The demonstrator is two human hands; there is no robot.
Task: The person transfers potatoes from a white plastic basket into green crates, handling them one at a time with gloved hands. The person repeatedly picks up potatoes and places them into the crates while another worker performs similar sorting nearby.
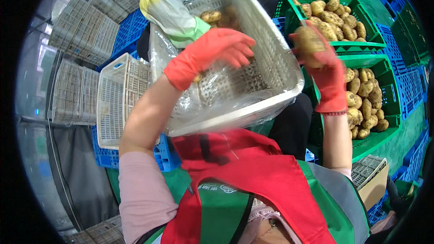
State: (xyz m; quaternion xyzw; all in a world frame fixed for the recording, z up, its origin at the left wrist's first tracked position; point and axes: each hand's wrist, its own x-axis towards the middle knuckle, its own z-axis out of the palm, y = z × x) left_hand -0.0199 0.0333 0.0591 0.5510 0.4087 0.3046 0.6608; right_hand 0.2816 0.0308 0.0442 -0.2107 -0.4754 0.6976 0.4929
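My right hand (320,71), in a red rubber glove, grips a potato (308,42) just off the right rim of a white plastic crate (234,120). Motion blurs that hand and the potato. Over the middle of the crate hangs my left hand (212,54), also red-gloved, its fingers curved and apart. I see nothing in it, though its palm side is hidden. Clear plastic film (190,108) lines the crate. A few potatoes (211,16) lie towards its far end, partly covered by my left hand and a co-worker's arm.
A co-worker's pale green glove (176,17) reaches into the crate from the far left. Two green crates of potatoes (334,18) (364,100) stand at my right. White crates (113,101) are on the left, some stacked on blue pallets (129,28). A cardboard piece (373,184) stands lower right.
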